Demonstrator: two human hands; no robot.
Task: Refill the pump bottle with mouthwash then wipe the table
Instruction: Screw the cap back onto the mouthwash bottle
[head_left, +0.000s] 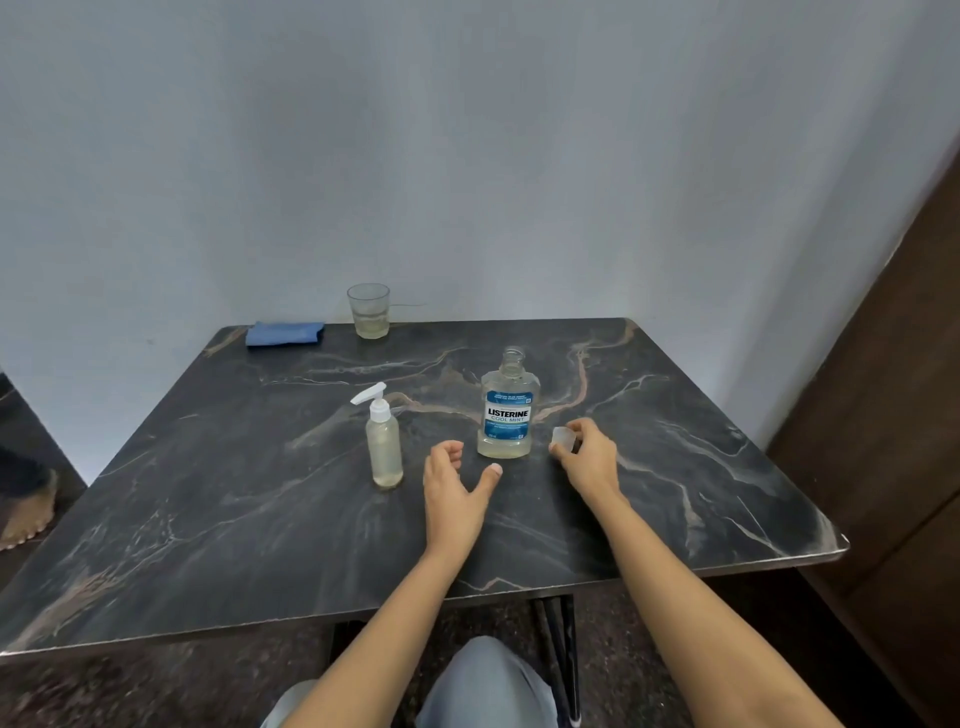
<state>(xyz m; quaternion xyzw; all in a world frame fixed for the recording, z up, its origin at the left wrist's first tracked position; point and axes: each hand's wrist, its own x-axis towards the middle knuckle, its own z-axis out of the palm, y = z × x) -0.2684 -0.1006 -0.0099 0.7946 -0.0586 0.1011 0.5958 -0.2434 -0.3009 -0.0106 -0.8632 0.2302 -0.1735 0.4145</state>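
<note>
A clear mouthwash bottle with a blue label stands uncapped near the middle of the dark marble table; a little pale liquid lies at its bottom. To its left stands a small pump bottle with its white pump on. My right hand pinches the clear cap just right of the mouthwash bottle, low over the table. My left hand hovers open between the two bottles, fingers loosely curved, holding nothing.
A folded blue cloth lies at the table's far left edge by the wall. A glass with some pale liquid stands beside it. A brown door is at the right. My knee shows below the table's near edge.
</note>
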